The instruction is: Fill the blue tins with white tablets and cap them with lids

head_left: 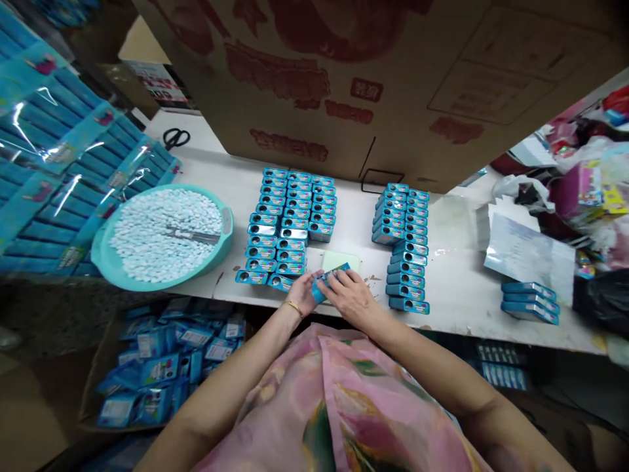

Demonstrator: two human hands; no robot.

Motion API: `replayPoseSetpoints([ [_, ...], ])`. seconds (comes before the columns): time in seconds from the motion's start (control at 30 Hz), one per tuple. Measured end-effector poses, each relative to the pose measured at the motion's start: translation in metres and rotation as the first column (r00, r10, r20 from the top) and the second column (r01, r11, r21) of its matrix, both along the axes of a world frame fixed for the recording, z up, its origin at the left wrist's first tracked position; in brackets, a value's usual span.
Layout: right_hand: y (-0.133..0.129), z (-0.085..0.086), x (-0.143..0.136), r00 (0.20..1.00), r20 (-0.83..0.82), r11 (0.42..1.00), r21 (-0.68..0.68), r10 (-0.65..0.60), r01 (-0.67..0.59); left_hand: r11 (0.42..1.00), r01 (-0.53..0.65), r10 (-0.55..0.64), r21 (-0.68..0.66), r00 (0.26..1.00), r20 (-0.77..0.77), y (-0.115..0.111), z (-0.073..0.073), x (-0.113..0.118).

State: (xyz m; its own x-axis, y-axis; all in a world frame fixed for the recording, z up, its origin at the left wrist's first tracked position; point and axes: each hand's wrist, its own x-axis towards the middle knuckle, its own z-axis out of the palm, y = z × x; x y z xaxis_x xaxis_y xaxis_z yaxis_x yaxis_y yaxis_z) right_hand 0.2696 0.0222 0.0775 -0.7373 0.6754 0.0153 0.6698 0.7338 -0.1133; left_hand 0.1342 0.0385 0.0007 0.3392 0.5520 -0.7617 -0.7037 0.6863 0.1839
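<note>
Holding one blue box [318, 294] near the front edge of the table [457, 288], left hand [301, 293] and right hand [352, 296] are part-curled round it, so a slip could drop it and a sideways nudge skew the adjacent box rows [290, 244].

the basin [219, 254] sits left of the box rows [297, 214], carton [344, 105] behind.

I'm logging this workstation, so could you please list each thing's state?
Blue tin: held by left hand and right hand
Turquoise basin: filled with white tablets
Metal utensil: resting on the tablets
Lower-left carton: open, filled with blue packets
Black scissors: lying on the table, open or shut unclear
</note>
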Motion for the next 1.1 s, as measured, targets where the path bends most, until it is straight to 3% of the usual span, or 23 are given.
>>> replayPoseSetpoints([
  [0.23, -0.006, -0.002, 0.008, 0.999, 0.048, 0.997, 0.076, 0.0, -0.003, 1.0, 0.018, -0.018, -0.001, 0.999, 0.049, 0.001, 0.003, 0.01],
  [0.47, -0.012, -0.002, 0.01, 0.998, 0.066, 0.986, 0.163, 0.011, -0.022, 0.999, 0.043, -0.043, -0.003, 0.996, 0.078, 0.004, -0.005, 0.017],
  [0.83, -0.011, -0.005, 0.019, 0.999, -0.009, 0.986, 0.16, -0.051, 0.052, 0.998, 0.052, -0.05, -0.018, 0.995, 0.089, 0.009, -0.01, 0.024],
  [1.0, -0.008, -0.01, 0.029, 0.957, -0.129, 0.964, 0.024, -0.259, 0.264, 1.0, -0.008, 0.01, -0.028, 0.997, 0.078, 0.011, -0.014, 0.025],
  [1.1, -0.005, -0.019, 0.041, 0.855, -0.318, 0.912, -0.134, -0.411, 0.389, 0.998, -0.041, 0.043, -0.036, 0.997, 0.061, 0.012, -0.018, 0.024],
])
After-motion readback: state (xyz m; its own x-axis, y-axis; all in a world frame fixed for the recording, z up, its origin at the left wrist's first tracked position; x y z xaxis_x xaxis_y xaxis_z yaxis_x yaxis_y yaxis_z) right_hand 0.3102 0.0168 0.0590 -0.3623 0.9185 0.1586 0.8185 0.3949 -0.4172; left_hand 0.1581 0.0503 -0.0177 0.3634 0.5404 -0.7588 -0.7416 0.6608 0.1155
